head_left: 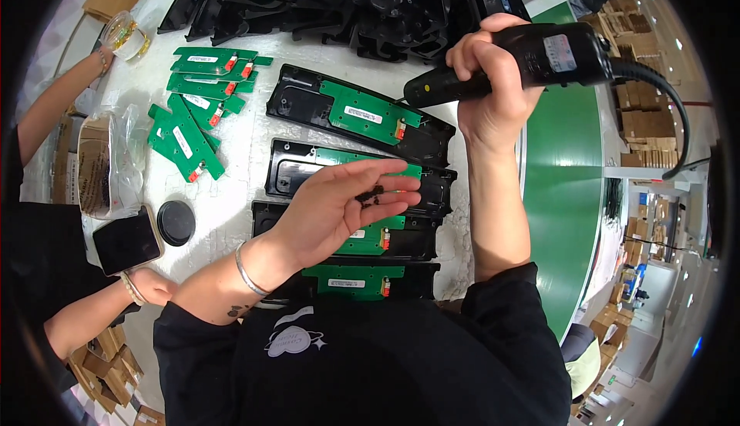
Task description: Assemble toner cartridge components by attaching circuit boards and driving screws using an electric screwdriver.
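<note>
The right grip point(497, 79) was closed firmly round a black electric screwdriver point(555, 56), its cable point(681, 121) curving off to the right. The bit stood at the upper edge of the green board point(351, 104) in the uppermost black housing point(297, 104); whether it was seated on a screw could not be told. The left grip point(339, 202) was open, palm up, with a small cluster of dark screws point(371, 195) lying loose on the fingers. It was held over the second and third housings point(285, 168) — partly covering them. In all, four housings lay in a column on the white surface point(235, 160), each with a green board in it. To their left, loose green boards point(185, 142) overlapped in a pile. Further left were a round black lid point(176, 222), a dark-screened phone point(127, 241) and a carton point(94, 165) with clear plastic. A co-worker's hand point(105, 54) was at a clear jar point(126, 37) of small yellowish pieces. Black mouldings point(331, 2) were heaped along the far side — tightly packed.
</note>
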`<action>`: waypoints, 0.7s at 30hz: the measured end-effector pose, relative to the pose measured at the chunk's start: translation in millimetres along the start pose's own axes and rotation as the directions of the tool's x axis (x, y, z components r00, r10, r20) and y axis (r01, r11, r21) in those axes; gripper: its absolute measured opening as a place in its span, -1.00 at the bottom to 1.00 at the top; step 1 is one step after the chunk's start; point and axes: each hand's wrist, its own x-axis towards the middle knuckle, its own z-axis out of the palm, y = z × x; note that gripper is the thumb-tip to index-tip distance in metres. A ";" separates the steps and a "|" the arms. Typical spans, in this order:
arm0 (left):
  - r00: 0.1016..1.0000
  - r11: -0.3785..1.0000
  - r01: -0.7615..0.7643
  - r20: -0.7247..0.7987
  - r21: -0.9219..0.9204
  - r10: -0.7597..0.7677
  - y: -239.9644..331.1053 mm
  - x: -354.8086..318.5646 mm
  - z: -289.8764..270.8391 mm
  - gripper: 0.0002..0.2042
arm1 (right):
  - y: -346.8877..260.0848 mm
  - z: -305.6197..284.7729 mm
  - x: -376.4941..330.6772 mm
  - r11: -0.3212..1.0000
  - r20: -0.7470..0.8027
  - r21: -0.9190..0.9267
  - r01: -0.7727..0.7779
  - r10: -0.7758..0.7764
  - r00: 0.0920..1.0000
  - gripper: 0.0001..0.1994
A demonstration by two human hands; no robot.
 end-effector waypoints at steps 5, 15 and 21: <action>0.999 0.999 -0.025 0.037 0.049 0.023 0.0 -2.4 -8.8 -0.77 | 7.9 1.7 2.8 1.000 0.004 0.004 -0.017 0.017 1.000 -0.80; 1.000 0.999 -0.012 0.004 0.040 0.012 2.9 -2.9 -14.3 -0.83 | 12.4 6.1 10.1 0.980 0.049 -0.166 -0.111 0.120 0.992 -0.84; 0.996 1.000 -0.023 -0.091 0.010 0.024 1.9 -1.6 -14.0 -0.84 | 16.6 6.2 16.0 0.971 0.130 -0.187 -0.147 0.172 0.976 -0.92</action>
